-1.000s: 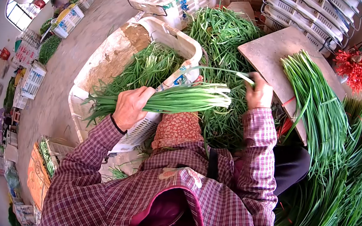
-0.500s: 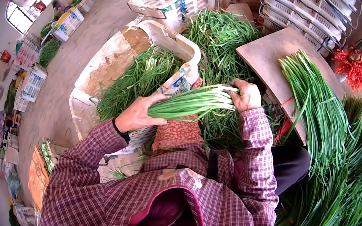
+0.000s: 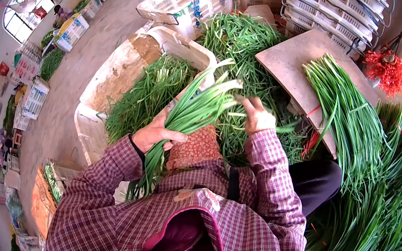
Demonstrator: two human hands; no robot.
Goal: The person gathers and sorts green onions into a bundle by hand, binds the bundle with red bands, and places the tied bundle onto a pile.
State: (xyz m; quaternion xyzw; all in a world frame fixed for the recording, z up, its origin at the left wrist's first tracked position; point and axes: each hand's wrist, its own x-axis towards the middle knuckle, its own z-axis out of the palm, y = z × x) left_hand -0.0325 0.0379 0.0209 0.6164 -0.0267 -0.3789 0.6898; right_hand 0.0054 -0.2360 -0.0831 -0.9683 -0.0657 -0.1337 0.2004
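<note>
- Chive bundle (image 3: 189,116) sits in the left hand (image 3: 156,133), which is curled around it below mid-length; pale cut ends point to 1 o'clock, leafy tips hang toward 7 o'clock past the plaid sleeve (image 3: 99,188).
- Right hand (image 3: 259,115) hovers at 3 o'clock of the bundle's upper end, fingers loosely bent and pinching a few loose green stalks.
- Long axis runs 7 to 1; the right hand is nearer the cut ends.
- White crate (image 3: 116,70) of chives lies at 10 o'clock, board (image 3: 292,61) with laid-out chives at 2 o'clock.
</note>
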